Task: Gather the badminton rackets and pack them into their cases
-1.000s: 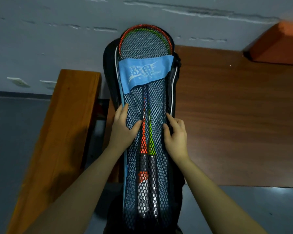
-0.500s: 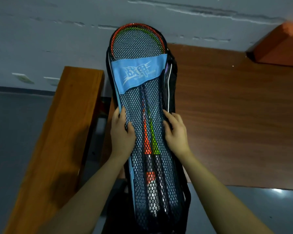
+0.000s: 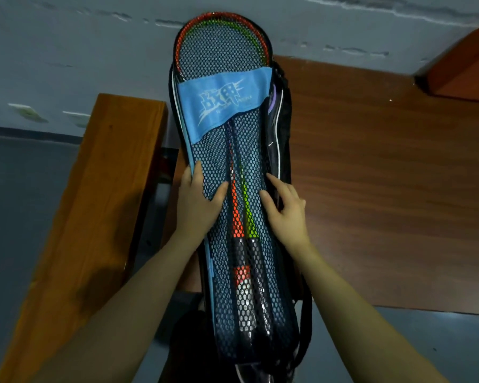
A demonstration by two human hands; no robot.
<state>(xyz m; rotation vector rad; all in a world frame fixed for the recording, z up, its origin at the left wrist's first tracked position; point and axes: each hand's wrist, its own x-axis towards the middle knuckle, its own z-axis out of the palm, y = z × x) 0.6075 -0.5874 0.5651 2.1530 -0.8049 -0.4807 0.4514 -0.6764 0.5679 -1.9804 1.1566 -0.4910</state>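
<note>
I see a long black mesh racket case with light-blue edging (image 3: 219, 167) standing up between both arms, its rounded top reaching above the back edge of the dark brown wooden table (image 3: 385, 161) and its lower end down near me, past the table's front edge. Through the mesh I can make out two badminton rackets side by side: an orange-framed racket (image 3: 236, 214) on the left and a green-framed racket (image 3: 248, 217) just beside it, handles pointing down. A light-blue fabric band with white lettering (image 3: 223, 102) crosses the case below the racket heads. Behind the mesh case, a black fabric racket bag with a thin white trim line (image 3: 284, 139) shows along its right side.

My left hand (image 3: 198, 205) grips the case's left edge, thumb on the mesh front, fingers wrapped round the blue edging. My right hand (image 3: 286, 208) holds the right edge, fingers curled over the mesh side. A lighter orange-brown wooden bench (image 3: 94, 203) lies left of the table.
</note>
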